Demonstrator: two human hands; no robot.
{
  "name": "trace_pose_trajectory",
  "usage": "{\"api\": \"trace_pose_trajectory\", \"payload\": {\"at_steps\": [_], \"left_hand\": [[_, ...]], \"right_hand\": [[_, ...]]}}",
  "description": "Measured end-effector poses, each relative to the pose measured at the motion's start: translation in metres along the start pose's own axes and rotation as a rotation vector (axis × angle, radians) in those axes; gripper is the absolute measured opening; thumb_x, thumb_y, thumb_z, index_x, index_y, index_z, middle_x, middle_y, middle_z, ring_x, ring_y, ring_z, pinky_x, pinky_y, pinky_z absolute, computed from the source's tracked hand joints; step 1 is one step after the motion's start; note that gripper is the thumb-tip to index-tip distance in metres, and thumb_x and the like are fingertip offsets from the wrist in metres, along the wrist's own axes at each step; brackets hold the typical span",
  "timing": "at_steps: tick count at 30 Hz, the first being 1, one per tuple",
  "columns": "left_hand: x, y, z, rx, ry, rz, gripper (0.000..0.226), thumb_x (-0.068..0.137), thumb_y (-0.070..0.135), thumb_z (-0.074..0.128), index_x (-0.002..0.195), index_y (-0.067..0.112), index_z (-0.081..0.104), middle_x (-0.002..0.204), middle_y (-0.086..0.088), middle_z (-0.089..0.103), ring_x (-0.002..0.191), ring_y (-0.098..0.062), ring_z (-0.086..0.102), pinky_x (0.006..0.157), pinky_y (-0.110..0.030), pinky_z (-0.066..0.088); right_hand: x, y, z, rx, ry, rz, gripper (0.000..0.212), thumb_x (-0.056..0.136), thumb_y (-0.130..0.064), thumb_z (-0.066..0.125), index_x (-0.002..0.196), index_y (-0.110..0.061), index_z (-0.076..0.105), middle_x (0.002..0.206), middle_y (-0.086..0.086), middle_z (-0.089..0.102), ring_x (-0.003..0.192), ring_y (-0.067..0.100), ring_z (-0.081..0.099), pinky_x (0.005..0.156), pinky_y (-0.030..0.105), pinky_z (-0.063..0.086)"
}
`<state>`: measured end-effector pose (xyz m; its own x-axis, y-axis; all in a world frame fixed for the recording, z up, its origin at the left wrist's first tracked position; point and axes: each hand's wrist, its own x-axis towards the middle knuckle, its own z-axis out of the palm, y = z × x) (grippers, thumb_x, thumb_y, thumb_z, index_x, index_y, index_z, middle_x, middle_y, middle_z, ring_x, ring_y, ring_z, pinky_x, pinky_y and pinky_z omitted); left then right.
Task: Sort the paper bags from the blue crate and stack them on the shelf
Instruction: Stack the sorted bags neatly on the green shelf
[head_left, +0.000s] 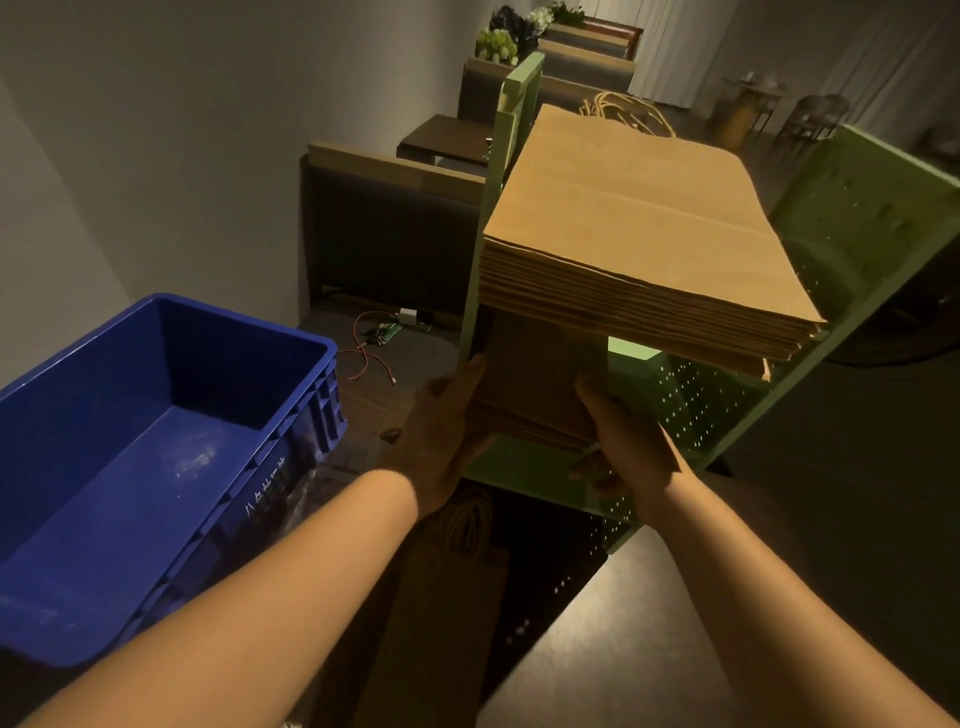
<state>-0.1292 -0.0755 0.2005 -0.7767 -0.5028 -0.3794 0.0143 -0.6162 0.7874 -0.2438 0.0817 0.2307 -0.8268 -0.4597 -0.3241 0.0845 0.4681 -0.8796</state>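
Green shelf (857, 218), stacked paper bags (634, 218)

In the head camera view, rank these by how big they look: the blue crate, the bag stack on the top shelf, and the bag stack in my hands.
1. Blue crate, though it is nearer the camera.
2. Top-shelf bag stack.
3. Held bag stack, partly hidden.

We take the dark padded bench (389, 228) with its pale wooden top edge as our landmark. On the floor just in front of it we see a small green circuit board (387, 332) with red wires (363, 358) trailing from it. Beyond the bench stands a dark low table (447, 136), and farther back, potted plants (498, 44). Well off to its right we make out a round table (748, 104) with chairs (810, 117).
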Motion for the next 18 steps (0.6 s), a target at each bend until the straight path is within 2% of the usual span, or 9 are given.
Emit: {"api": "trace_pose_trajectory", "payload": {"at_steps": [2, 4, 6, 7, 9, 10, 12, 14, 18], "left_hand": [[-0.001, -0.008, -0.011, 0.117, -0.008, 0.121, 0.084, 0.072, 0.064, 0.073, 0.143, 0.026, 0.049, 0.142, -0.003, 0.06, 0.127, -0.027, 0.061, 0.09, -0.036, 0.058], [-0.003, -0.016, -0.024, 0.306, -0.023, 0.258, 0.082, 0.074, 0.067, 0.074, 0.144, 0.031, 0.048, 0.141, 0.004, 0.058, 0.125, -0.018, 0.061, 0.095, -0.032, 0.055], [-0.007, -0.018, -0.034, 0.48, -0.066, 0.351, 0.07, 0.083, 0.048, 0.079, 0.145, 0.036, 0.047, 0.136, 0.011, 0.058, 0.112, -0.003, 0.065, 0.086, -0.024, 0.056], [-0.006, -0.021, -0.039, 0.544, -0.104, 0.365, 0.074, 0.081, 0.042, 0.083, 0.145, 0.038, 0.047, 0.137, 0.01, 0.057, 0.111, -0.003, 0.066, 0.085, -0.025, 0.058], [-0.002, -0.026, -0.045, 0.679, -0.135, 0.382, 0.084, 0.071, 0.049, 0.087, 0.145, 0.043, 0.048, 0.142, 0.009, 0.054, 0.117, -0.007, 0.066, 0.094, -0.036, 0.059], [-0.001, -0.028, -0.045, 0.723, -0.128, 0.401, 0.08, 0.071, 0.049, 0.087, 0.143, 0.044, 0.05, 0.142, 0.01, 0.054, 0.118, -0.007, 0.065, 0.096, -0.038, 0.059], [0.002, -0.031, -0.044, 0.796, -0.079, 0.466, 0.061, 0.081, 0.039, 0.084, 0.135, 0.044, 0.056, 0.136, 0.009, 0.057, 0.113, -0.006, 0.067, 0.094, -0.034, 0.059], [0.007, -0.03, -0.043, 0.929, 0.0, 0.561, 0.045, 0.089, 0.035, 0.077, 0.131, 0.038, 0.062, 0.124, 0.009, 0.063, 0.105, -0.001, 0.067, 0.09, -0.03, 0.059], [0.012, -0.028, -0.044, 1.01, 0.041, 0.566, 0.029, 0.091, 0.047, 0.064, 0.118, 0.038, 0.069, 0.107, 0.009, 0.069, 0.094, -0.002, 0.068, 0.084, -0.034, 0.061]], "right_hand": [[-0.006, 0.006, -0.004, -0.005, 0.055, -0.08, 0.063, 0.099, -0.065, 0.033, 0.125, -0.013, 0.057, 0.113, 0.008, 0.066, 0.076, 0.026, 0.066, 0.052, 0.023, 0.046], [-0.01, 0.02, -0.011, -0.036, 0.066, -0.131, 0.075, 0.09, -0.069, 0.026, 0.101, -0.003, 0.061, 0.095, 0.018, 0.064, 0.071, 0.022, 0.06, 0.057, 0.026, 0.042], [-0.016, 0.035, -0.017, -0.07, 0.021, -0.153, 0.062, 0.087, -0.068, 0.037, 0.09, -0.009, 0.056, 0.088, 0.015, 0.063, 0.074, 0.02, 0.058, 0.065, 0.03, 0.043], [-0.018, 0.045, -0.02, -0.083, -0.029, -0.16, 0.057, 0.086, -0.069, 0.046, 0.093, -0.013, 0.056, 0.089, 0.012, 0.062, 0.078, 0.019, 0.058, 0.066, 0.031, 0.044], [-0.013, 0.058, -0.022, -0.16, -0.104, -0.192, 0.066, 0.073, -0.075, 0.064, 0.097, -0.014, 0.062, 0.084, 0.002, 0.063, 0.077, 0.014, 0.059, 0.064, 0.026, 0.045], [-0.01, 0.062, -0.021, -0.21, -0.115, -0.221, 0.062, 0.071, -0.071, 0.071, 0.096, -0.014, 0.066, 0.084, -0.002, 0.066, 0.076, 0.011, 0.063, 0.063, 0.023, 0.048], [-0.003, 0.066, -0.014, -0.288, -0.103, -0.285, 0.04, 0.082, -0.044, 0.079, 0.103, -0.011, 0.069, 0.089, -0.001, 0.071, 0.077, 0.005, 0.068, 0.062, 0.019, 0.053], [-0.001, 0.063, -0.005, -0.315, -0.048, -0.374, 0.032, 0.088, -0.021, 0.078, 0.114, -0.008, 0.066, 0.095, -0.004, 0.071, 0.081, -0.003, 0.068, 0.066, 0.015, 0.056], [-0.001, 0.064, 0.004, -0.272, -0.001, -0.426, 0.038, 0.09, -0.012, 0.075, 0.125, -0.008, 0.064, 0.103, -0.006, 0.072, 0.086, -0.012, 0.067, 0.069, 0.008, 0.052]]}}
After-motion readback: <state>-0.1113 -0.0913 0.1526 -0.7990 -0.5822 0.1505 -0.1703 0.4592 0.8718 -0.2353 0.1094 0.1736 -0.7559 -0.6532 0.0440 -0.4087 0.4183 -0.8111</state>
